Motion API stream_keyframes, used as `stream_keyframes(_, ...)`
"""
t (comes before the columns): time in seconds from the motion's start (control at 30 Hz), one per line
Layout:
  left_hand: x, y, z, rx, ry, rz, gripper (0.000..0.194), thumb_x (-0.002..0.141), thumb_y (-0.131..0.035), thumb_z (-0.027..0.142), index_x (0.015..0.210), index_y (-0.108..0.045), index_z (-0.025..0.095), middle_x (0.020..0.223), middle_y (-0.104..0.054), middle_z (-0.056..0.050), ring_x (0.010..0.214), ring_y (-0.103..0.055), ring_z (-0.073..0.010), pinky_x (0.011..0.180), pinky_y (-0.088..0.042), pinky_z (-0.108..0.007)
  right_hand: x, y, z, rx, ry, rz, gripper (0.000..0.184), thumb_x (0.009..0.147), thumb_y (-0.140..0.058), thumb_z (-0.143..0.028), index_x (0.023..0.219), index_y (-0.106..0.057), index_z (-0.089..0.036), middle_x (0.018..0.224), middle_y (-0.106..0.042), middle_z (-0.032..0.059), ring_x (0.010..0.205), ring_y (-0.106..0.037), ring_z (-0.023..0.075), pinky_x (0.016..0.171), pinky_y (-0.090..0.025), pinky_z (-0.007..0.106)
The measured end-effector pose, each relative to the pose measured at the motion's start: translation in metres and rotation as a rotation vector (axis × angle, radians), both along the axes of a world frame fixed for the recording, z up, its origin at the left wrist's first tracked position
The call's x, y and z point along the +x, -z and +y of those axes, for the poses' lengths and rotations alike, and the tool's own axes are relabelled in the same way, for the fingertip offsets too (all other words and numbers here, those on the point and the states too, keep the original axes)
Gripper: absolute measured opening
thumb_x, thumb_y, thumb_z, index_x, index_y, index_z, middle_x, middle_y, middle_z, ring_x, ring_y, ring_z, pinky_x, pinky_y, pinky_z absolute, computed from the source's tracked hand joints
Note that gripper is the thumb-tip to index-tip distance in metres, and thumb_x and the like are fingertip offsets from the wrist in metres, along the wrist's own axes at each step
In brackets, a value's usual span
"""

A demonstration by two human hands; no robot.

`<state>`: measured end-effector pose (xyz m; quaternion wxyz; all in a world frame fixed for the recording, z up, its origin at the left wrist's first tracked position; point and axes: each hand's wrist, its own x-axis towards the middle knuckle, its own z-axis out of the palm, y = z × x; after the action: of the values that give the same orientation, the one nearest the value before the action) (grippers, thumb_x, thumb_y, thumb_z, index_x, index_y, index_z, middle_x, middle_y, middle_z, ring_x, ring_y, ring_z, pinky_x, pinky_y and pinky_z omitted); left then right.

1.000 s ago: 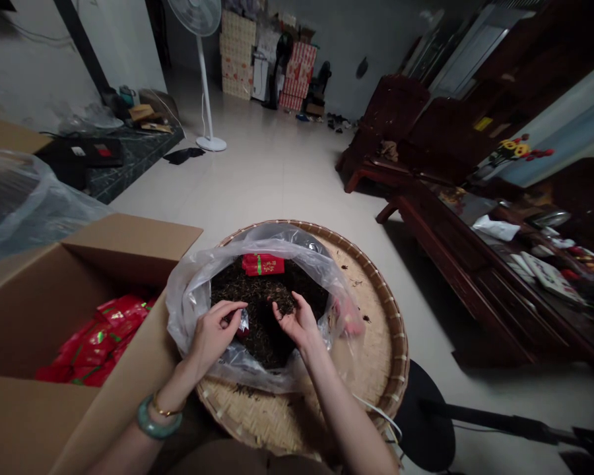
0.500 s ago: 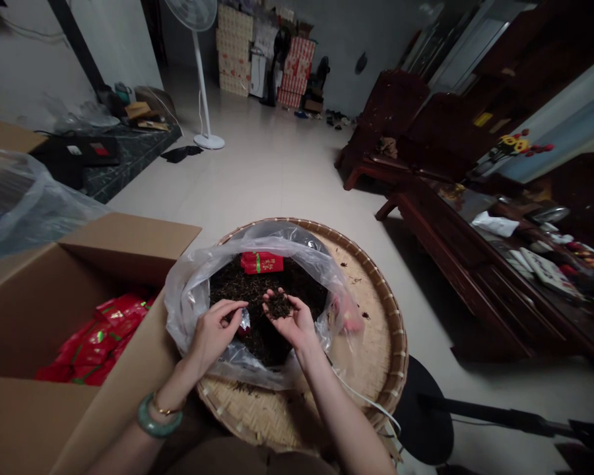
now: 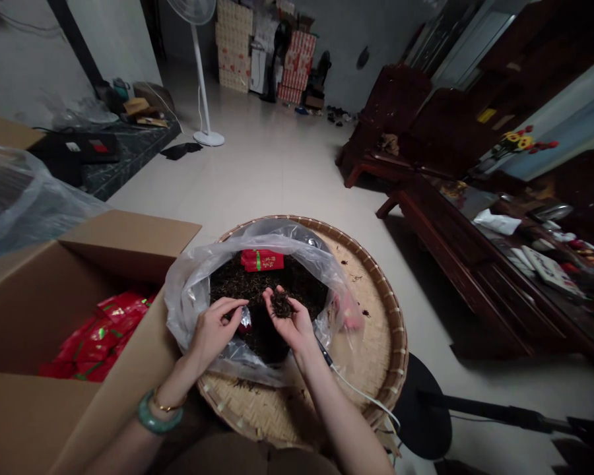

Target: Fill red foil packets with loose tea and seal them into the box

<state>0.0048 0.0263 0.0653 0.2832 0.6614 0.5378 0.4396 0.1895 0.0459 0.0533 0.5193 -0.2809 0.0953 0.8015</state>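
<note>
A clear plastic bag point(image 3: 188, 277) full of dark loose tea leaves point(image 3: 235, 280) stands open on a round woven bamboo tray point(image 3: 381, 316). My left hand point(image 3: 216, 330), at the bag's left side, is closed on a small foil packet point(image 3: 246, 320), its silvery inside facing up and much of it hidden by the fingers. Palm up over the leaves, my right hand point(image 3: 292, 323) cups a small heap of tea point(image 3: 281, 303) in curled fingers. Red packets point(image 3: 263, 260) with green marks lie on the leaves at the bag's far side.
On the left, an open cardboard box point(image 3: 129, 234) holds many red packets point(image 3: 99, 336). A white cord point(image 3: 363, 394) crosses the tray's right front. Beyond are a standing fan point(image 3: 202, 86), a dark wooden table point(image 3: 440, 257) and a black round base point(image 3: 423, 409).
My right hand has tilted slightly, its fingers curling more around the tea. My left hand and the packet stay nearly where they were. The view has shifted a little.
</note>
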Motion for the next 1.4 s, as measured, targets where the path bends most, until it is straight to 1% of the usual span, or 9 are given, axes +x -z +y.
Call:
stream_keyframes(0.1,0.000,0.000,0.000,-0.007,0.000,-0.001,0.023,0.083,-0.051,0.026,0.089,-0.072,0.019,0.081,-0.067,-0.003,0.053,-0.055,-0.0085,0.041,-0.042,-0.017,0.001,-0.001,0.000,0.004,0.012,-0.013,0.028,0.082,-0.039,-0.013,0.097,-0.062,-0.010,0.105,-0.068,0.0129,0.112,-0.059,0.0191,0.084,-0.054,0.030)
stream_keyframes(0.27,0.000,0.001,0.001,-0.015,-0.002,-0.007,0.023,0.082,-0.052,0.027,0.090,-0.072,0.019,0.083,-0.067,-0.004,0.055,-0.055,-0.0083,0.043,-0.043,-0.016,0.002,0.000,-0.004,0.049,-0.048,-0.013,0.031,0.086,-0.040,-0.027,0.104,-0.061,-0.012,0.107,-0.068,0.0115,0.113,-0.058,0.0233,0.092,-0.050,0.042)
stream_keyframes(0.37,0.001,0.002,0.000,-0.051,-0.008,-0.024,0.023,0.081,-0.052,0.027,0.090,-0.071,0.019,0.084,-0.066,-0.004,0.057,-0.057,-0.0085,0.045,-0.045,-0.015,0.002,-0.003,-0.005,0.044,-0.037,-0.023,0.036,0.087,-0.041,-0.034,0.105,-0.061,-0.010,0.110,-0.066,0.0158,0.114,-0.057,0.0251,0.091,-0.050,0.042)
stream_keyframes(0.57,-0.001,0.006,0.001,-0.183,-0.056,-0.099,0.027,0.077,-0.054,0.030,0.096,-0.066,0.015,0.084,-0.065,-0.005,0.061,-0.061,-0.0113,0.050,-0.052,-0.019,0.001,-0.003,-0.005,0.026,-0.077,-0.075,0.029,0.085,-0.041,-0.019,0.108,-0.057,-0.011,0.107,-0.067,0.0147,0.106,-0.062,0.0205,0.081,-0.055,0.033)
stream_keyframes(0.8,-0.011,0.004,0.005,-0.175,-0.024,0.097,0.028,0.077,-0.052,0.035,0.085,-0.075,0.021,0.057,-0.059,0.001,0.045,-0.053,-0.0100,0.043,-0.041,-0.018,0.002,0.007,-0.007,-0.033,-0.094,-0.060,0.024,0.084,-0.042,-0.018,0.101,-0.059,-0.013,0.096,-0.070,0.0103,0.096,-0.065,0.0205,0.081,-0.055,0.036)
stream_keyframes(0.97,-0.011,0.009,0.008,-0.352,-0.016,-0.036,0.035,0.075,-0.053,0.038,0.090,-0.074,0.015,0.054,-0.065,-0.001,0.042,-0.059,-0.0133,0.043,-0.044,-0.021,-0.001,0.016,-0.009,-0.080,-0.024,-0.156,0.020,0.087,-0.041,-0.016,0.091,-0.060,-0.014,0.080,-0.069,0.0075,0.081,-0.067,0.0155,0.079,-0.056,0.031)
stream_keyframes(1.1,-0.011,-0.003,0.016,-0.377,-0.034,-0.087,0.037,0.076,-0.050,0.034,0.096,-0.072,0.012,0.060,-0.068,-0.003,0.047,-0.063,-0.0150,0.045,-0.048,-0.022,0.001,0.024,-0.013,-0.110,-0.076,-0.233,0.022,0.090,-0.041,-0.024,0.081,-0.059,-0.015,0.068,-0.066,0.0061,0.066,-0.066,0.0152,0.066,-0.057,0.029)
stream_keyframes(1.23,-0.003,-0.021,0.028,-0.112,-0.016,0.127,0.032,0.076,-0.046,0.021,0.090,-0.075,0.019,0.072,-0.070,-0.002,0.058,-0.062,-0.0134,0.055,-0.048,-0.022,0.014,0.007,-0.011,0.021,-0.236,-0.242,0.025,0.092,-0.040,-0.025,0.089,-0.060,-0.011,0.073,-0.068,0.0087,0.062,-0.066,0.0156,0.053,-0.054,0.024)
stream_keyframes(1.4,0.023,-0.022,0.041,-0.078,0.120,0.301,0.034,0.073,-0.047,0.011,0.090,-0.075,0.019,0.071,-0.069,-0.002,0.060,-0.060,-0.0138,0.063,-0.047,-0.024,0.031,-0.038,0.002,0.265,-0.350,-0.279,0.026,0.094,-0.040,-0.026,0.095,-0.060,-0.009,0.078,-0.069,0.0087,0.061,-0.067,0.0144,0.051,-0.053,0.020)
